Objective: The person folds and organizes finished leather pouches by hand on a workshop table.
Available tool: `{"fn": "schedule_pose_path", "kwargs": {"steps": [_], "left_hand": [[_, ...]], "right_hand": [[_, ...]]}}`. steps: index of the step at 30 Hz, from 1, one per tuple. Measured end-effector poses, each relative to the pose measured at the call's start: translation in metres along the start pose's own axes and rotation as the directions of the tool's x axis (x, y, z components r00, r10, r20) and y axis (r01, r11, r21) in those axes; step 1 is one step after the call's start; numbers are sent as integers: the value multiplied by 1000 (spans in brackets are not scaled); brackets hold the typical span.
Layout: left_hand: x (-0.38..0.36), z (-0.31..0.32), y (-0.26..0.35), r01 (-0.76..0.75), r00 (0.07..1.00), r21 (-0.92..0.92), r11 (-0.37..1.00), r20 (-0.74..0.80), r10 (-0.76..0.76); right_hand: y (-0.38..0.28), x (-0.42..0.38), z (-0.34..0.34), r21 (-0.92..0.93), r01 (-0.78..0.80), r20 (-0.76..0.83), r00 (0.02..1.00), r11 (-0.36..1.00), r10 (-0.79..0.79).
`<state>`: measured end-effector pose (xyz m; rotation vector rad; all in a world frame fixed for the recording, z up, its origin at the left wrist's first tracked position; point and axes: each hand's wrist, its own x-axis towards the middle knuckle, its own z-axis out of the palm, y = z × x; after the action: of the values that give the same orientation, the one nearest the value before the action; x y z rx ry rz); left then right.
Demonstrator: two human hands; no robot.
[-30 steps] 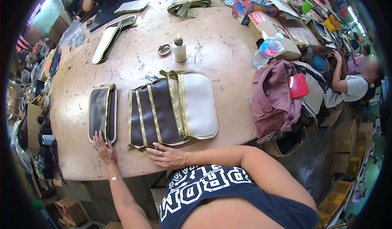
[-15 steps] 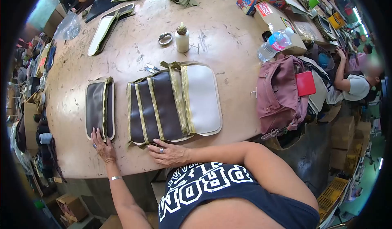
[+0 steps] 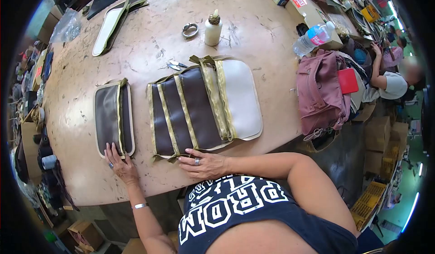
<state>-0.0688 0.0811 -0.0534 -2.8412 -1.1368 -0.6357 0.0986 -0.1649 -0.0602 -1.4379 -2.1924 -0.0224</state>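
Observation:
On the left, a small dark brown panel (image 3: pixel 107 111) with a pale rim and a gold-edged zipper strip lies flat on the table. My left hand (image 3: pixel 120 164) rests on its lower end, fingers stretched out, gripping nothing. A larger dark brown panel (image 3: pixel 198 111) with several gold-edged strips lies to the right, its white section (image 3: pixel 241 100) at its right end. At this panel's lower edge lies my right hand (image 3: pixel 204 162), palm down and fingers extended; its index finger touches or nearly touches the edge.
Above the panels are small snips (image 3: pixel 176 65), a roll of tape (image 3: pixel 190 30) and a glue bottle (image 3: pixel 213 29). A pink bag (image 3: pixel 319 91) and a water bottle (image 3: pixel 312 38) stand at the right. Another white panel (image 3: pixel 106 31) lies farther back. A person (image 3: pixel 394 84) sits beyond the bag.
The camera view has shifted, so the nearer table items appear farther right and the far ones higher. Both hands stay at the same spots on the panels.

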Motion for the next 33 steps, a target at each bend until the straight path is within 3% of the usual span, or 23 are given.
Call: {"fn": "schedule_pose_path", "kwargs": {"steps": [4, 7, 9, 13, 17, 20, 23, 24, 26, 27, 29, 30, 32, 33], "left_hand": [[2, -1, -3, -11, 1000, -21, 1000, -24, 11], [5, -10, 3, 27, 999, 141, 990, 18, -29], [18, -10, -1, -3, 1000, 29, 1000, -3, 4], [49, -20, -7, -19, 999, -238, 971, 42, 30], [63, -39, -12, 186, 978, -419, 889, 164, -127], [61, -41, -13, 141, 986, -459, 877, 142, -84], [71, -56, -17, 61, 997, -514, 856, 69, -30], [77, -65, -24, 216, 974, -539, 814, 172, -145], [96, -90, -41, 388, 921, -503, 773, 242, -305], [103, -99, -49, 327, 941, -603, 728, 136, -310], [116, -115, -65, 164, 955, -606, 778, -100, -279], [120, -128, -68, 224, 921, -572, 789, -142, -364], [126, -142, -87, 124, 906, -723, 680, -197, -375], [125, -152, -90, 94, 898, -764, 638, -211, -385]], "right_hand": [[1, -2, 5, 40, 1, -106, 994, 999, 3], [-1, 1, 0, 29, -21, -157, 987, 999, 25], [-4, 12, 9, 2, -19, -244, 970, 1000, 19], [-3, 67, -11, 77, -67, -238, 968, 995, 84], [18, 133, -7, 57, -142, -208, 966, 988, 151], [34, 168, 16, 59, -196, -71, 977, 979, 200], [46, 166, 62, -83, -188, -65, 981, 979, 183], [47, 165, 65, -116, -185, -44, 983, 976, 181], [45, 166, 63, -155, -178, -29, 984, 972, 176], [44, 167, 61, -173, -178, -24, 984, 969, 176], [43, 169, 57, -112, -196, 2, 980, 974, 198], [43, 170, 58, -101, -204, -3, 979, 974, 205], [44, 171, 59, -37, -243, 36, 969, 969, 244], [45, 174, 54, 69, -325, 128, 941, 943, 315]]}}
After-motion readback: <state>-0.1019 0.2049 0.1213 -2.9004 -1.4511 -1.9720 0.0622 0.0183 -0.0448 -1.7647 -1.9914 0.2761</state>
